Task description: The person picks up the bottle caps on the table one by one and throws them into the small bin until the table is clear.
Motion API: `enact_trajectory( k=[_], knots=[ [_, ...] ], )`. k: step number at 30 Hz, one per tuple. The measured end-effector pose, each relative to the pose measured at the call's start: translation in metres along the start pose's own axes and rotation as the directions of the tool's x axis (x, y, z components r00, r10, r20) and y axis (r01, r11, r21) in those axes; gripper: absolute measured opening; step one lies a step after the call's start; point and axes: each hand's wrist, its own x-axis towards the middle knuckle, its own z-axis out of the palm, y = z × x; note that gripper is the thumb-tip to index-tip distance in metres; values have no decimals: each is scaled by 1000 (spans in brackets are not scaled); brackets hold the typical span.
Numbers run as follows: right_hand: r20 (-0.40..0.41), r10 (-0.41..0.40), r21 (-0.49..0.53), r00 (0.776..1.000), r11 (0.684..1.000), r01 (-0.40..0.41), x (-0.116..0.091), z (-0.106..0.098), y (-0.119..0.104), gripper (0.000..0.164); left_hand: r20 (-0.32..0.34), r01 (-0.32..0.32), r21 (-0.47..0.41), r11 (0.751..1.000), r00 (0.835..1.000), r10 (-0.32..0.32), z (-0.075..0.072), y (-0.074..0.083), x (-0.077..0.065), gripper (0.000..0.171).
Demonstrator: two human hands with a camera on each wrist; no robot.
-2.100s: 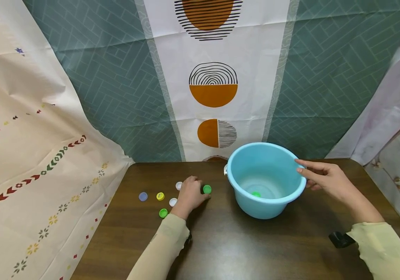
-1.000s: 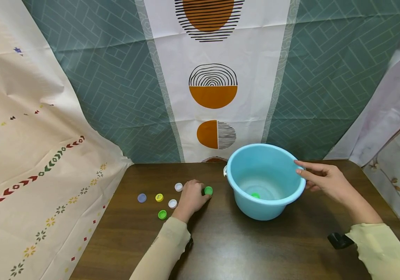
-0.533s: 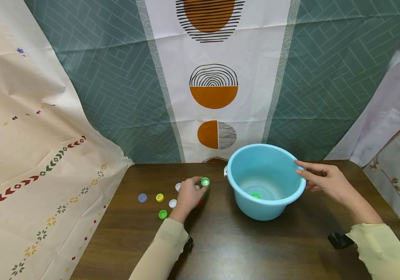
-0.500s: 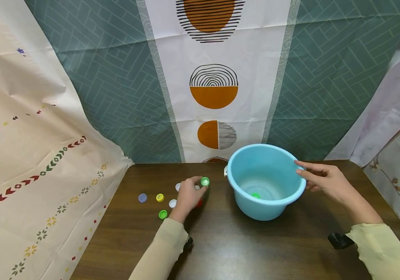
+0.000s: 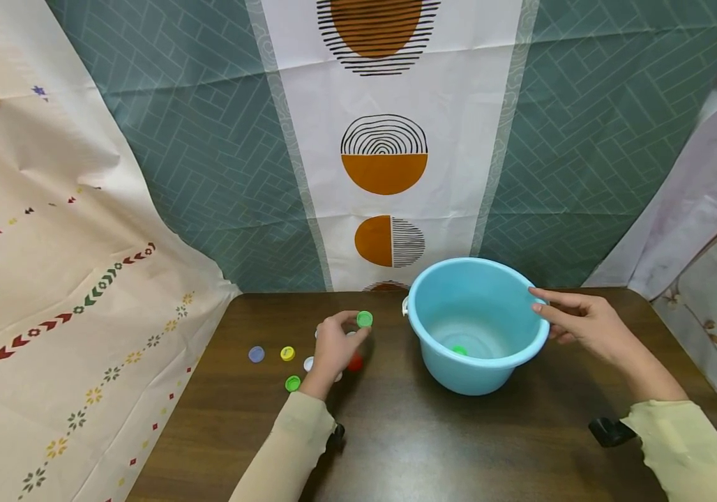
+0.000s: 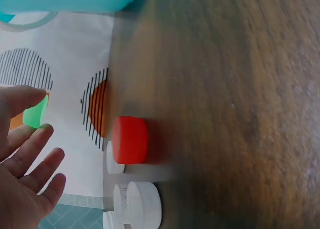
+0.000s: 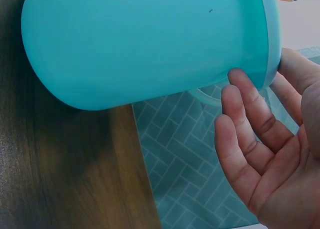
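My left hand (image 5: 336,345) pinches a green bottle cap (image 5: 365,319) between thumb and fingertips, raised off the table; the left wrist view shows the same green cap (image 6: 36,112) with the other fingers spread below it. Under that hand lie a red cap (image 6: 131,140) and several white caps (image 6: 145,205), partly hidden by the hand in the head view. My right hand (image 5: 584,324) grips the rim of a light blue bucket (image 5: 478,376) on its right side, thumb and fingers on either side of the rim. Inside the bucket lies a green cap (image 5: 459,349).
Left of my left hand, a blue cap (image 5: 256,354), a yellow cap (image 5: 287,353) and another green cap (image 5: 292,383) lie on the brown wooden table (image 5: 409,446). A patterned cloth (image 5: 383,97) hangs behind the table's far edge.
My left hand has taken hold of the green cap from the table and lifted it, uncovering the red cap beneath the hand. The right hand and bucket have stayed in place.
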Motion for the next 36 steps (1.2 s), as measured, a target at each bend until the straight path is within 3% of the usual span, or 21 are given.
enact_trajectory(
  k=[8,14,20,23,28,36],
  knots=[
    [1,3,-5,1000,1000,-3,0,-2,-2,56,-64,12,-148,989,998,-22,-8,7,2,26],
    [2,6,-3,1000,1000,-6,0,-2,-2,56,-88,-2,-199,980,996,-16,-12,9,3,26],
    [5,17,-6,1000,1000,-17,0,-2,-1,58,-110,18,-275,961,993,-49,-15,17,4,28],
    [7,19,-7,1000,1000,-19,-1,-1,-1,58,-106,14,-308,951,993,-49,-23,36,1,29],
    [7,14,-12,1000,1000,-14,-1,-1,-1,58,-97,-20,-323,946,995,-12,-41,81,-4,30],
    [12,17,-8,1000,1000,-17,-1,-1,-1,58,-76,-76,-380,922,996,50,-46,115,6,30]
  ],
)
